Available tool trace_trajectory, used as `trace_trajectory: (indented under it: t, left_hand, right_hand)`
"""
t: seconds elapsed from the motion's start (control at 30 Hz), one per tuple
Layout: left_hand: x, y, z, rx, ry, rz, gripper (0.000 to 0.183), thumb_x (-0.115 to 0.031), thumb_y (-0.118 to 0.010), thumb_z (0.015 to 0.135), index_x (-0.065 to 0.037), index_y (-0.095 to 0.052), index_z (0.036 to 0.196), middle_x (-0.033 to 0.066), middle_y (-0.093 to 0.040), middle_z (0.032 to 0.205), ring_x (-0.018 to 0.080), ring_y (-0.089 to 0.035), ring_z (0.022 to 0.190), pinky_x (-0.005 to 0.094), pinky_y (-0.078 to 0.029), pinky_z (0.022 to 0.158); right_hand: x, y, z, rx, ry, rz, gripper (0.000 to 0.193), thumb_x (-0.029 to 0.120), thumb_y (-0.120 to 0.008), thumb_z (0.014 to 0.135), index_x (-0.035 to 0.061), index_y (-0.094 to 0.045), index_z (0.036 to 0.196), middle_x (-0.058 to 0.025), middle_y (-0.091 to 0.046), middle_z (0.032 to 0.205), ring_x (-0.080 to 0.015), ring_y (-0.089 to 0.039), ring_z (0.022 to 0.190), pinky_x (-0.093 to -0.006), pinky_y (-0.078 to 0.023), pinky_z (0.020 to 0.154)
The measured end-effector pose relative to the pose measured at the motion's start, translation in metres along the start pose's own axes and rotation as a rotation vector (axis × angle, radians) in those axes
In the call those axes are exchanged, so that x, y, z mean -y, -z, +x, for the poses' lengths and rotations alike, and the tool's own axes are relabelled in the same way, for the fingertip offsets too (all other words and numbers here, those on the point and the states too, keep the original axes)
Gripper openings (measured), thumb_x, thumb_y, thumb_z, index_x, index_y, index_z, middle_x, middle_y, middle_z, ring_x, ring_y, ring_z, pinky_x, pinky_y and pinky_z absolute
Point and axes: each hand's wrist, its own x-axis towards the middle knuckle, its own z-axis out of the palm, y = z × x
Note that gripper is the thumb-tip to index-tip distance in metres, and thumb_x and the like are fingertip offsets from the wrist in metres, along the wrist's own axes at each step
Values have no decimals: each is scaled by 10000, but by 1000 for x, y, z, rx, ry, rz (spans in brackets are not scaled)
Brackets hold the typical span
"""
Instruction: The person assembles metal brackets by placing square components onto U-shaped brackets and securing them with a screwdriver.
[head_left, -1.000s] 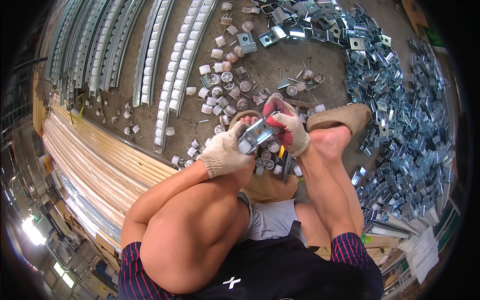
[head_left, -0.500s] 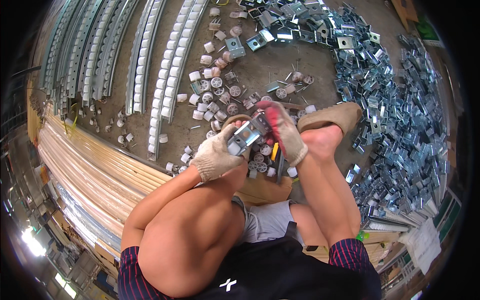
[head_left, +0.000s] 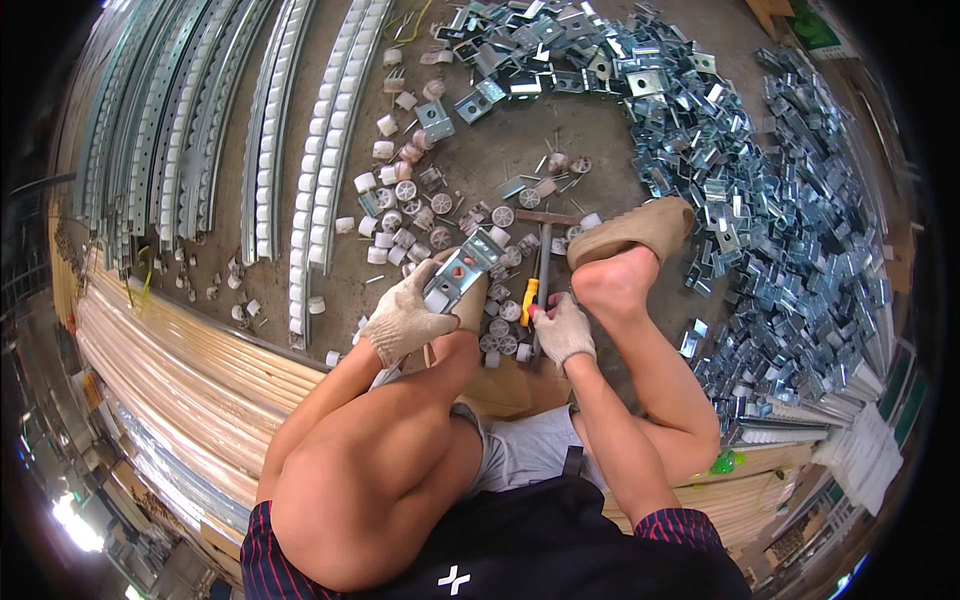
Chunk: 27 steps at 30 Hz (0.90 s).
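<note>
My left hand [head_left: 403, 318], in a pale knitted work glove, holds a shiny metal bracket [head_left: 481, 249] with holes in it, tilted above my left foot. A white roller [head_left: 436, 299] sits at the bracket's near end, next to my fingers. To the right, my gloved right hand [head_left: 564, 331] is closed at the handle of a hammer [head_left: 544, 262], its red fingertips curled there. Beside that handle is a yellow-handled tool [head_left: 529, 298], its lower end against my fingers. The hammer's head points away from me.
Loose white and brown rollers [head_left: 404, 191] and thin pins lie beyond my hands. A large heap of metal brackets [head_left: 735, 160] curves from the far side down the right. Long roller tracks [head_left: 325, 150] lie at the left, with wrapped pale tubes [head_left: 190, 350] nearer me.
My right hand has left the bracket and come down toward me to the hammer handle. The left hand alone now holds the bracket. The whole view has shifted slightly.
</note>
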Motion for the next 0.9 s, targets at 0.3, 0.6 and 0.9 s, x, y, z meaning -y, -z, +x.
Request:
trace_trajectory:
  t: [0.3,0.6,0.9]
  left_hand:
    - [-3,9,10,2,31,-3,851,-273,-886,684,-53,-549,1434,120,-716,951,180,-674,826,356,-567,802]
    - [5,18,12,56,62,-84,811,-214,-870,703,-15,-548,1421,103,-707,966,139,-667,811,326,-563,760]
    - [-5,8,10,37,-24,-84,771,-219,-834,701,-44,-570,1404,115,-705,918,168,-673,788,348,-574,765]
  right_hand:
    - [21,3,11,-54,-27,172,379,381,-673,970,13,-669,1059,-265,-728,973,-423,-718,956,-499,-548,851]
    - [26,90,-42,269,54,835,477,79,-588,1060,133,-533,1530,-13,-654,883,-53,-562,541,-216,-431,416]
    - [10,132,-8,140,175,664,556,7,-533,1009,141,-570,1547,54,-611,824,-56,-519,613,-240,-450,558]
